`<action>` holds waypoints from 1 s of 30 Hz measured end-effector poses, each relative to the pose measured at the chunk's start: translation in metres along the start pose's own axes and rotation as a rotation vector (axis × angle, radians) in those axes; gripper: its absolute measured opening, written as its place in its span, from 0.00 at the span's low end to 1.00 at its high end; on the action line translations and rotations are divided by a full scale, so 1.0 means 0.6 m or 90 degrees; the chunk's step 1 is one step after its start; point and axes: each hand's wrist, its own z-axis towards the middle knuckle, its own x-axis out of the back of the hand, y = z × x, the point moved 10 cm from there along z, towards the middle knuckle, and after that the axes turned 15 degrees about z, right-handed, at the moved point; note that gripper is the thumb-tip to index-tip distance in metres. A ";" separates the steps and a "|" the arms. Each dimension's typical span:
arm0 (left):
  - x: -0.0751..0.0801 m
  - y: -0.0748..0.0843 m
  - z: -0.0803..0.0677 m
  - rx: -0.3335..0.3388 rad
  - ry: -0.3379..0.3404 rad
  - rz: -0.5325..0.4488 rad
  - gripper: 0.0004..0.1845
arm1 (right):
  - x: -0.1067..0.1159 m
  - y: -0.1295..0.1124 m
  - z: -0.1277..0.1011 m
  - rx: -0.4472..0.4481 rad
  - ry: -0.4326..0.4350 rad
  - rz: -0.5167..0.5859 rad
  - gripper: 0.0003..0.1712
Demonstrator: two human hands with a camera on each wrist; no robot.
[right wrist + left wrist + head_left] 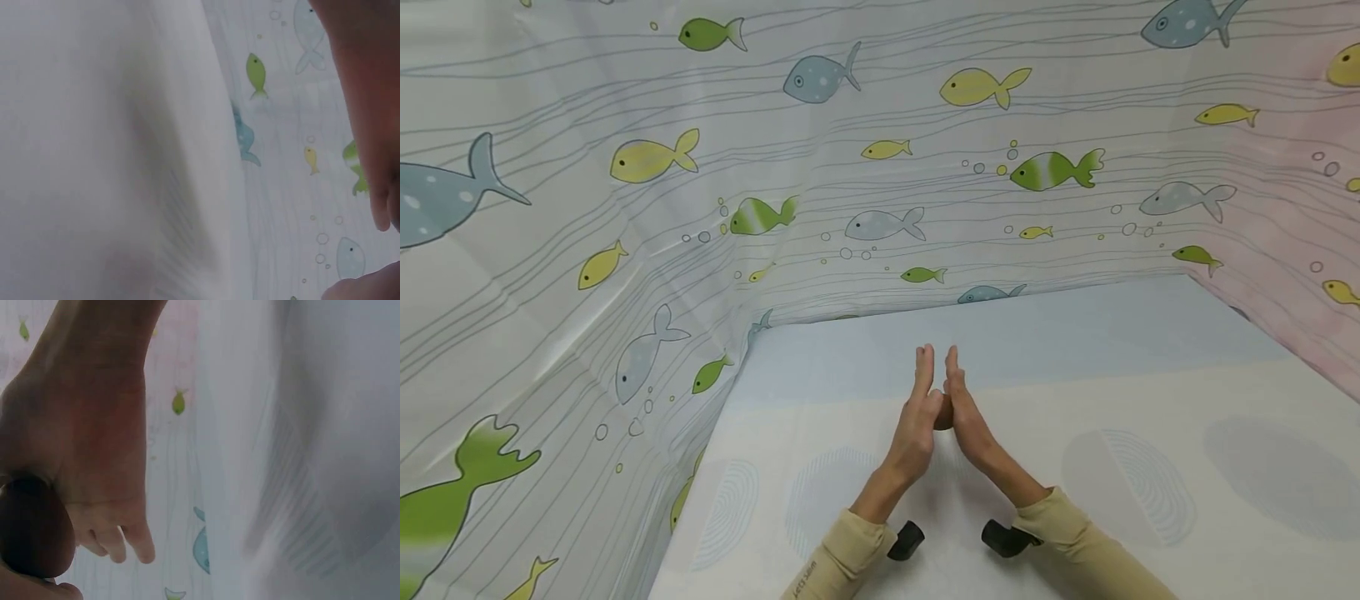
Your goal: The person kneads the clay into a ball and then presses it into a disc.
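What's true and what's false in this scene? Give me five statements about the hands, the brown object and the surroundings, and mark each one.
1. A brown object sits between the left hand and the right hand. True.
2. A fish-printed sheet rises behind the table. True.
3. The brown object lies on the table, apart from both hands. False: it is held between the hands.
4. The sleeves are dark blue. False: they are beige.
5. The right hand wears a glove. False: it is bare.
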 end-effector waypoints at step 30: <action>0.000 -0.068 0.032 0.044 -0.009 -0.037 0.33 | -0.040 -0.029 -0.041 0.030 -0.064 -0.019 0.36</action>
